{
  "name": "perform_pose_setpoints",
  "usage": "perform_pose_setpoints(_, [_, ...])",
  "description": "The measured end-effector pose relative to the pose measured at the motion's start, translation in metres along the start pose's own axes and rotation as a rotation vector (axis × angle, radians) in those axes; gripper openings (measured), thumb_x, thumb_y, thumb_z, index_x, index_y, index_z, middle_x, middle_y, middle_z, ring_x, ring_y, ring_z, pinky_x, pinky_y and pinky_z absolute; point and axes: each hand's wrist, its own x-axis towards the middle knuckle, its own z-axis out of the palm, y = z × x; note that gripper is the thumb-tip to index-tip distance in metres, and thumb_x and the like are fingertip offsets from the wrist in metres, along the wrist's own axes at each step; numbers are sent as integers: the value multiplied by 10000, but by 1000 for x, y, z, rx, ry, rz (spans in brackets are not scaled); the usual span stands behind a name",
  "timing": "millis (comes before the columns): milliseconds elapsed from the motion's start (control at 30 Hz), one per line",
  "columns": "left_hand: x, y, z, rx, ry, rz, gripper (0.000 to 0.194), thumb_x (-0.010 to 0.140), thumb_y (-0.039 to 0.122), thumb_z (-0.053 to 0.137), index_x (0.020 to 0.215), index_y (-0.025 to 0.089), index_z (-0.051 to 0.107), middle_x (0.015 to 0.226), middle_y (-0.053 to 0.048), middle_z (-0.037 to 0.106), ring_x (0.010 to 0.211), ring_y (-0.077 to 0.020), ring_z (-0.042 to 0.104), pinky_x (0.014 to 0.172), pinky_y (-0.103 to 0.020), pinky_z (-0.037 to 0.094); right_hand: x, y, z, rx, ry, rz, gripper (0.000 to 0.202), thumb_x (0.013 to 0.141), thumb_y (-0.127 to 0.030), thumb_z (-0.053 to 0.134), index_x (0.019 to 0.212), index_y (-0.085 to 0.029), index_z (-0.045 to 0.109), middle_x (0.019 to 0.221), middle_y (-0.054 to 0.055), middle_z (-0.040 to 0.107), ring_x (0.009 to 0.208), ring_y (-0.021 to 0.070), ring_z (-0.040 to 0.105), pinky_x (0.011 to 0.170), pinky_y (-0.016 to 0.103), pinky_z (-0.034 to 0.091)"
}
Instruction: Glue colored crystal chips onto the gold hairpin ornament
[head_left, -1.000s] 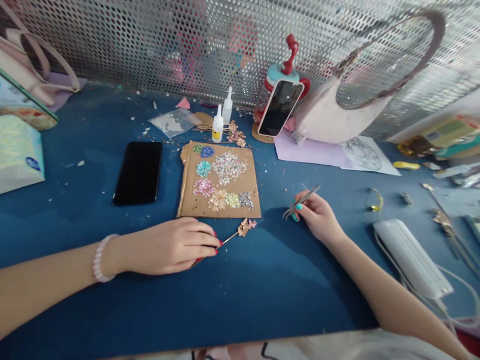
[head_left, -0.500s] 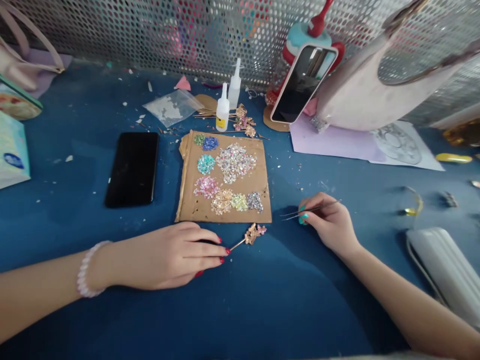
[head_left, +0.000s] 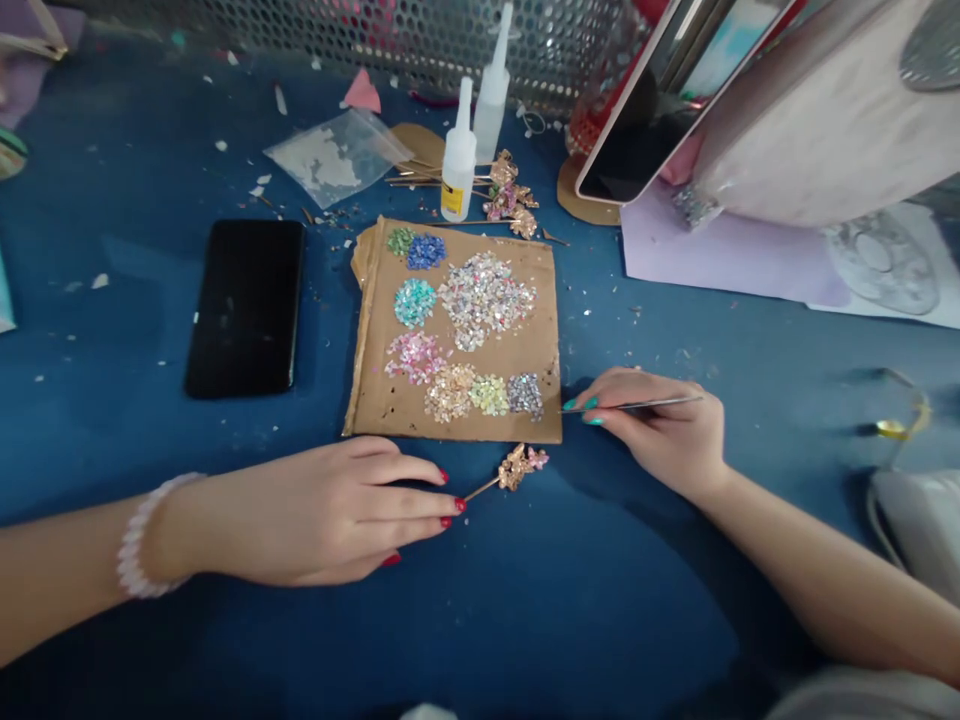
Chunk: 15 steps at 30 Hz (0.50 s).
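Observation:
My left hand (head_left: 330,515) lies palm down on the blue table, its fingers resting on the stem of a gold hairpin (head_left: 516,467) with metal flowers and a pink tip. My right hand (head_left: 649,425) pinches metal tweezers (head_left: 660,402), whose tips reach the right edge of a cardboard piece (head_left: 367,400). On the cardboard are separate piles of small rhinestones: a large silvery pile (head_left: 486,298), plus blue (head_left: 426,252), green, turquoise (head_left: 415,302), pink (head_left: 417,357), peach (head_left: 450,391), yellow (head_left: 489,394) and grey (head_left: 524,396) ones.
Two glue bottles (head_left: 458,165) stand behind the cardboard beside several gold hairpins (head_left: 504,195). A black phone (head_left: 245,308) lies at the left, with a clear plastic bag (head_left: 339,157) behind. Another phone (head_left: 652,110) leans upright at the back right, near a pale bag (head_left: 817,130).
My right hand has moved left with the tweezers, up to the cardboard's edge. The camera view has come closer. My left hand stays on the hairpin stem.

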Motion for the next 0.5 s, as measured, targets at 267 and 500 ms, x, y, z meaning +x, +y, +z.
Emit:
perform_pose_setpoints(267, [-2, 1, -2, -6, -19, -20, 374, 1086, 229, 495, 1426, 205, 648, 1481, 29, 690, 1360, -211, 609, 1125, -332, 441, -1, -2, -1, -14, -27, -12, 61, 929, -210, 798, 957, -264, 799, 860, 16, 802, 762, 189, 771, 698, 322, 646])
perform_pose_setpoints(500, [-5, 4, -4, 19, -14, 4, 316, 1109, 272, 483, 1330, 229, 705, 1412, 85, 731, 1320, -201, 630, 1133, -360, 456, -1, -8, -3, -82, -83, -78, 56, 975, -238, 749, 1009, -283, 752, 869, 19, 785, 798, 194, 766, 713, 346, 633])
